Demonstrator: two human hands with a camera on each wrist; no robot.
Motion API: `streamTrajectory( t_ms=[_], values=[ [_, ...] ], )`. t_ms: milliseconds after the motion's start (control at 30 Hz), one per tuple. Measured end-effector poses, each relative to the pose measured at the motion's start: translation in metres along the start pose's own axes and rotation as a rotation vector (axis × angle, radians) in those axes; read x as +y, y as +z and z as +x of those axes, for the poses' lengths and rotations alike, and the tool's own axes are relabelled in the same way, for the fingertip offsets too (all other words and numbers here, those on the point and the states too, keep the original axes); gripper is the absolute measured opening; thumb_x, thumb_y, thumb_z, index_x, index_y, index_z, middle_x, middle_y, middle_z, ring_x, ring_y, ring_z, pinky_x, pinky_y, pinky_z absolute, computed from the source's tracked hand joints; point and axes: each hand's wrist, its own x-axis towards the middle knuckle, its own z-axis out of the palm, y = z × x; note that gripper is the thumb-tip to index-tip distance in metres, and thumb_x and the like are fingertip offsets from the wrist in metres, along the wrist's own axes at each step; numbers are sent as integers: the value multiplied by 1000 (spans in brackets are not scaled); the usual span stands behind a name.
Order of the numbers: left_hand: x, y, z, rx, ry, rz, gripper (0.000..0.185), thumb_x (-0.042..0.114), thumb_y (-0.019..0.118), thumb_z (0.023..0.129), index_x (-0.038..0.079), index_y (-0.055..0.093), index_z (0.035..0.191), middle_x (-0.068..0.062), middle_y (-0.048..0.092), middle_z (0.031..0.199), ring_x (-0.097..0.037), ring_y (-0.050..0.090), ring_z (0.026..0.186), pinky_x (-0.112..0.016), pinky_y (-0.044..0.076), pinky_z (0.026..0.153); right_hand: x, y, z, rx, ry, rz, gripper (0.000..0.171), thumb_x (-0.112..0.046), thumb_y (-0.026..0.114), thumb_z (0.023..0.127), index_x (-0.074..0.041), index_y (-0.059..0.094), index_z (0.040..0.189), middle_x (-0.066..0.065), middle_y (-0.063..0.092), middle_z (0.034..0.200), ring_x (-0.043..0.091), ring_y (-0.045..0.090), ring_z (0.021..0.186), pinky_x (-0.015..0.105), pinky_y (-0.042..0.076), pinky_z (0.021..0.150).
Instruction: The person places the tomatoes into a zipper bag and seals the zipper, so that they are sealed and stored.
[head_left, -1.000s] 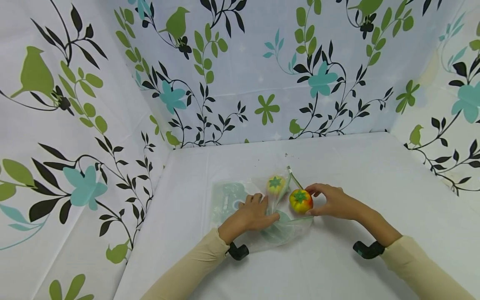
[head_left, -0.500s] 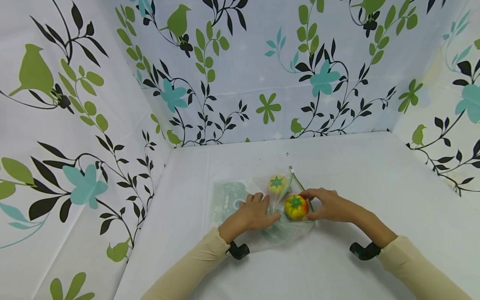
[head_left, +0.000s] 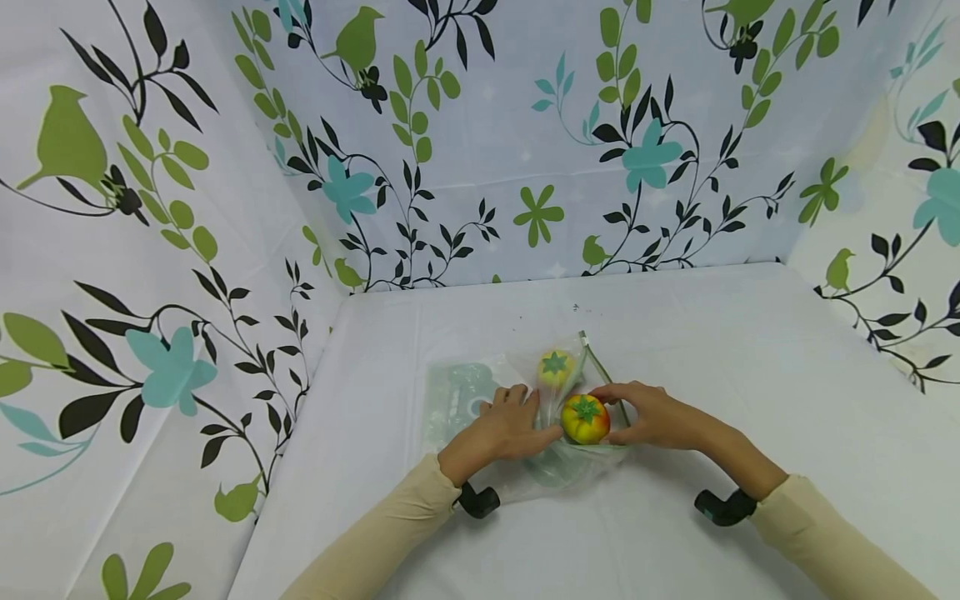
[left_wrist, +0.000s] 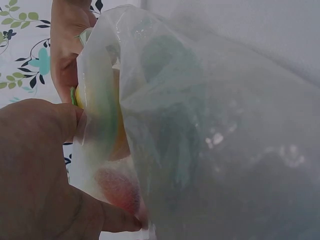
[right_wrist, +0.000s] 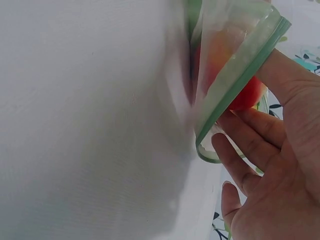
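Observation:
A clear zip bag with green edging (head_left: pixel 453 400) lies flat on the table. My left hand (head_left: pixel 504 429) rests over its middle; in the left wrist view, thumb and a finger hold the bag's plastic (left_wrist: pixel 170 115) near the mouth. My right hand (head_left: pixel 656 419) grips a yellow-and-red tomato-like fruit (head_left: pixel 585 419) with a green star-shaped top, at the bag's mouth. In the right wrist view its red side (right_wrist: pixel 248 95) shows behind the green zip strip (right_wrist: pixel 250 65), with fingertips partly hidden there. A second yellow fruit (head_left: pixel 556 367) lies inside the bag, seen through plastic.
The white table (head_left: pixel 712 333) surrounds the bag. A printed cloth (head_left: pixel 465 150) with leaves and birds hangs at the back and both sides. Dark camera mounts (head_left: pixel 477 501) sit at the wrists.
My right hand has moved left with the fruit, from beside the bag's mouth to within its edge, near my left thumb. My left hand has stayed in place.

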Motion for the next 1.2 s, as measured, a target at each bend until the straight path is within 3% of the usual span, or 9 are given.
streamTrajectory(
  t_ms=[167,433,567,900,1100,1200],
  values=[
    [1,0,0,2,-4,-1,85,67,35,93,12,30,159,-12,30,156,-35,29,138,-62,32,98,-1,-2,-2,-7,20,-19,66,-38,80,86,-14,55,142,1,61,129,30,51,121,67,32,97],
    [2,0,0,13,-8,-3,86,67,36,93,11,31,158,-13,31,156,-35,30,138,-63,32,99,0,-7,-7,8,15,66,72,-39,80,86,-7,52,144,7,61,131,35,51,124,61,40,99],
    [2,-1,-1,10,-8,-13,86,67,37,93,11,31,158,-13,30,157,-36,29,139,-64,31,99,3,-6,-13,41,19,77,63,-44,75,90,-8,57,138,6,61,129,32,54,121,57,43,98],
    [1,-2,-1,12,0,-25,93,77,36,91,10,36,155,-15,33,155,-35,32,139,-62,33,101,7,1,-37,153,99,109,30,-45,60,100,-16,64,106,-4,64,96,17,59,91,35,51,77],
    [1,-5,0,9,18,-13,102,84,30,88,8,32,157,-15,31,156,-36,33,138,-59,35,101,-2,2,-55,84,225,212,39,-47,50,104,-11,64,100,4,63,83,23,60,74,34,48,63],
    [0,-7,1,25,35,-13,105,85,29,87,6,32,156,-16,32,156,-37,34,138,-58,35,103,-9,8,-62,22,236,273,40,-46,49,105,-10,65,100,5,64,83,25,62,73,35,49,63]
  ],
)
